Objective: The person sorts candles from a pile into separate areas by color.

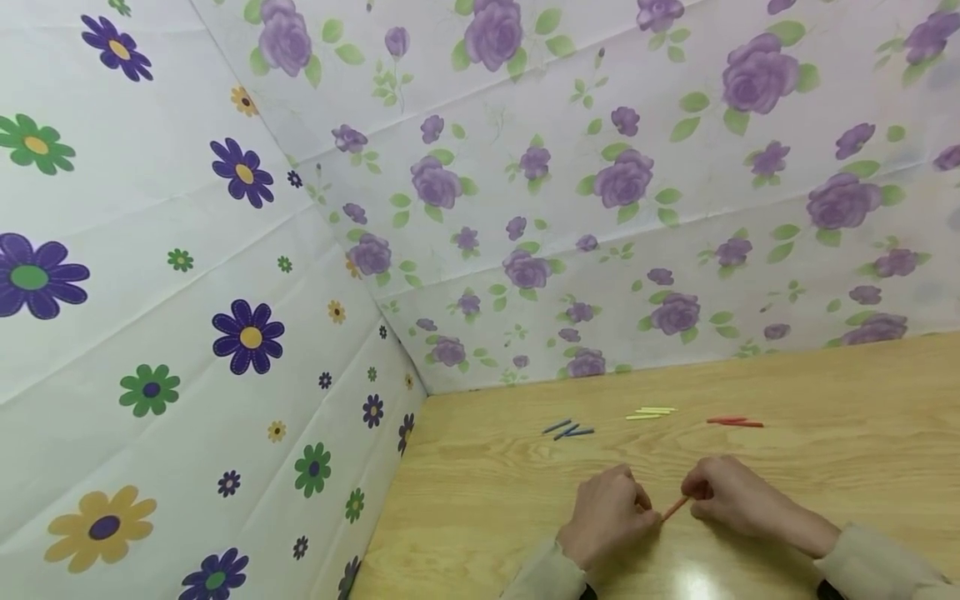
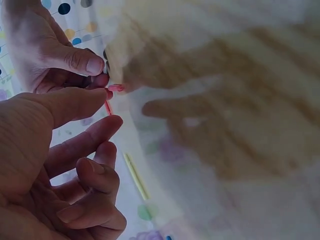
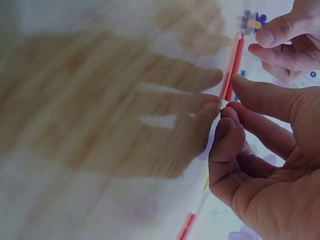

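A thin red stick [image 1: 675, 508], crayon-like with a narrow pale tip in the right wrist view, lies slanted close over the wooden table [image 1: 465, 500] between the two hands. At its near end, the thumb and index finger of the right hand [image 3: 272, 145] pinch it. The left hand [image 1: 611, 512] is by the other end, thumb and index finger parted, with the tip just off its fingertips in the right wrist view. In the left wrist view the left thumb overlaps part of the red stick [image 2: 117, 87].
Farther back on the table lie small groups of similar sticks: blue sticks [image 1: 567, 429] at left, yellow sticks [image 1: 649, 412] in the middle, red sticks [image 1: 735, 422] at right. Flower-printed cloths [image 1: 525, 208] rise behind and along the left side of the table.
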Demonstrator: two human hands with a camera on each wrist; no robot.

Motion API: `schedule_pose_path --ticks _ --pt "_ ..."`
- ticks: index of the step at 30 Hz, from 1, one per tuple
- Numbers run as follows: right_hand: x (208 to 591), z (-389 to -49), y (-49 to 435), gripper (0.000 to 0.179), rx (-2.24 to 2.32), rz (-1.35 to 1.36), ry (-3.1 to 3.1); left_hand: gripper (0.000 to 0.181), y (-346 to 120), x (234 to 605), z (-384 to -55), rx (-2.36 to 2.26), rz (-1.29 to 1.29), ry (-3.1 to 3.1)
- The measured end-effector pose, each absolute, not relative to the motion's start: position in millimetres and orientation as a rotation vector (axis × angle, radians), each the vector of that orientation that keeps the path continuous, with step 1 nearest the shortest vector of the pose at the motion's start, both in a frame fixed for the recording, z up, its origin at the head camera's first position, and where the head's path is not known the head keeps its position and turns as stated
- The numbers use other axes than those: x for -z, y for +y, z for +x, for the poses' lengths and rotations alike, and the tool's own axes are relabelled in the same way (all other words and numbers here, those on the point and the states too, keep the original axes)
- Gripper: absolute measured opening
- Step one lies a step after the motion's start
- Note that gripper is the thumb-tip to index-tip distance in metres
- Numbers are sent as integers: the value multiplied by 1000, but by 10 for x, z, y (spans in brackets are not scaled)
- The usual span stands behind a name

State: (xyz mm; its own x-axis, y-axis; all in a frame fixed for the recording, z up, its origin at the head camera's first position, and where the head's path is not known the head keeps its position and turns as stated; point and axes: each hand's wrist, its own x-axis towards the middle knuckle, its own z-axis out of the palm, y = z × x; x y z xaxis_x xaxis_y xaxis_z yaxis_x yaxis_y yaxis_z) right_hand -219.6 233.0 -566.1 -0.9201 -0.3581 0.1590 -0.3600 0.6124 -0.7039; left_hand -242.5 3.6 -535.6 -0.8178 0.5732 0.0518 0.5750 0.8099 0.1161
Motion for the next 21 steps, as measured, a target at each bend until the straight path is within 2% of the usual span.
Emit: schedule_pose_path --ticks 21 --pt "5667 -2243 2188 13 -1140 586 -2845 24 -203 5359 -2471 135 -955 -3029"
